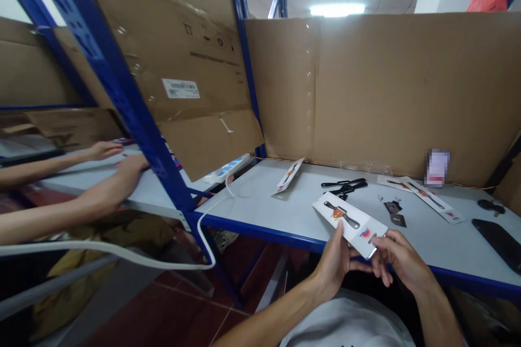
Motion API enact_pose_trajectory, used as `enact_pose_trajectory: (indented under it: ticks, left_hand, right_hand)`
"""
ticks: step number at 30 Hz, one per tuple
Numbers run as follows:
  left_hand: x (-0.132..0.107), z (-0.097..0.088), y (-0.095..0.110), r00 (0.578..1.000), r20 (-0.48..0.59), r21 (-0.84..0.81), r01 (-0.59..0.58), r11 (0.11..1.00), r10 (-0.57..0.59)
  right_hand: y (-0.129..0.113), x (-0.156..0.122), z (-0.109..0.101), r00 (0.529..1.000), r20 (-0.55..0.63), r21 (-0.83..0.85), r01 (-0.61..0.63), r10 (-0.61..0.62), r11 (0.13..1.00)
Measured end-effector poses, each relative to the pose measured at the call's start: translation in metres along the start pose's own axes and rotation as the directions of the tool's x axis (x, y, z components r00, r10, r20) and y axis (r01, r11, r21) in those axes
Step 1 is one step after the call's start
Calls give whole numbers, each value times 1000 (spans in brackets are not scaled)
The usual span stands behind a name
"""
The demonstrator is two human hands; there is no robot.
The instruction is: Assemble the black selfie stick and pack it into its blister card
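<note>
A white printed card (331, 207) is held up over the table's front edge. It carries a picture of a dark-handled tool with an orange patch and a red and blue logo. My left hand (334, 265) grips its lower left edge, thumb on the front and fingers behind. My right hand (401, 261) pinches its right end beside the hang hole. Black handle-shaped parts (345, 187) lie on the table just beyond the card. Dark metal plates (394, 214) and small screws (380, 199) rest to their right.
More printed cards lie on the grey table (252, 211), one folded card (288, 176) at left and others (433, 200) at right. A black phone (499, 244) and keys (491, 206) sit far right. Cardboard walls (386, 92) and a blue post (134, 108) bound the bench. Another person's arms (97, 189) are at left.
</note>
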State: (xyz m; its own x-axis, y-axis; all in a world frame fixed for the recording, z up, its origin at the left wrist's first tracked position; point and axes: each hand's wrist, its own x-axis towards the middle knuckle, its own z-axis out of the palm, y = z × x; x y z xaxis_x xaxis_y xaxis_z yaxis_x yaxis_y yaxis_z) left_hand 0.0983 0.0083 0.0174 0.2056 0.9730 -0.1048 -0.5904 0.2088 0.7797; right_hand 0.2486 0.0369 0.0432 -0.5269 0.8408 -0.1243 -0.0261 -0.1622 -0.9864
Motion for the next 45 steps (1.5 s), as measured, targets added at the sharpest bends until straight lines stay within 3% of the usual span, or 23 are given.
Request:
enact_pose_trajectory:
  ticks: [2, 3, 5, 6, 7, 10, 11, 14, 17, 20, 22, 25, 28, 30, 31, 33, 35, 37, 39, 41, 42, 43, 45]
  left_hand:
    - [-7, 1, 6, 989, 123, 295, 42, 955, -81]
    - [-11, 1, 12, 982, 165, 471, 5, 882, -93]
    - [-21, -1, 28, 959, 263, 766, -141, 627, -105]
    - [-26, -2, 38, 931, 333, 841, -222, 493, -148]
    - [-31, -3, 47, 876, 419, 858, -297, 419, -238]
    - [-43, -1, 66, 660, 624, 772, -436, 462, -419]
    - [-46, 0, 69, 614, 660, 743, -447, 498, -434]
    - [-50, 4, 68, 569, 697, 707, -444, 551, -436]
    - [-50, 3, 63, 583, 689, 708, -417, 570, -430]
    - [-49, -1, 59, 665, 637, 733, -366, 574, -390]
    - [-48, -3, 58, 723, 591, 749, -327, 577, -358]
    - [-47, -4, 55, 769, 539, 758, -264, 597, -345]
    - [-43, -5, 49, 803, 496, 768, -227, 599, -332]
    - [-37, -7, 44, 834, 457, 773, -202, 601, -308]
    - [-33, -8, 41, 851, 436, 772, -187, 607, -291]
    - [-25, -11, 37, 886, 399, 757, -172, 630, -238]
    - [-15, -15, 36, 923, 355, 738, -179, 651, -147]
    - [-5, -20, 38, 957, 289, 715, -213, 666, -5]
    - [6, -28, 43, 963, 190, 699, -270, 662, 191]
    - [21, -40, 50, 917, 82, 735, -320, 598, 391]
    - [30, -46, 54, 883, 51, 791, -320, 521, 466]
    - [40, -52, 58, 854, 55, 869, -296, 396, 517]
    - [62, -64, 66, 836, 138, 984, -175, 19, 531]
  right_hand:
    - [-2, -1, -4, 1000, 20, -41, -4, 4, 999]
    - [-2, -2, -6, 999, 32, -61, -3, 5, 998]
    - [-1, -1, -7, 998, 65, -98, -7, 13, 995]
    - [0, -1, -7, 996, 82, -112, -11, 20, 994]
    - [2, 0, -5, 994, 101, -122, -17, 30, 992]
    - [10, 6, 11, 990, 137, -126, -25, 42, 992]
    - [14, 11, 18, 990, 139, -120, -24, 41, 992]
    - [20, 36, 45, 989, 143, -101, -12, 27, 995]
    - [19, 72, 72, 987, 161, -51, -16, 24, 999]
    - [13, 98, 86, 980, 188, 56, -79, 67, 995]
    - [10, 99, 85, 955, 286, 58, -104, 84, 993]
    - [6, 77, 69, 933, 354, -14, -62, 63, 998]
    - [2, 48, 37, 978, 208, -135, 56, -27, 989]
    - [1, 34, 6, 990, -41, -267, 117, -132, 957]
    - [1, 28, -11, 957, -205, -356, 120, -203, 927]
    - [4, 20, -47, 794, -492, -553, 32, -357, 832]
    - [9, 15, -80, 654, -620, -662, -141, -432, 737]
    - [16, 13, -105, 617, -655, -665, -195, -436, 721]
    - [22, 13, -119, 630, -653, -631, -148, -419, 761]
    - [27, 14, -123, 644, -649, -607, -118, -405, 786]
    - [28, 15, -123, 647, -650, -609, -132, -398, 782]
    - [29, 16, -122, 649, -652, -620, -160, -391, 768]
    - [28, 17, -119, 653, -654, -645, -217, -383, 733]
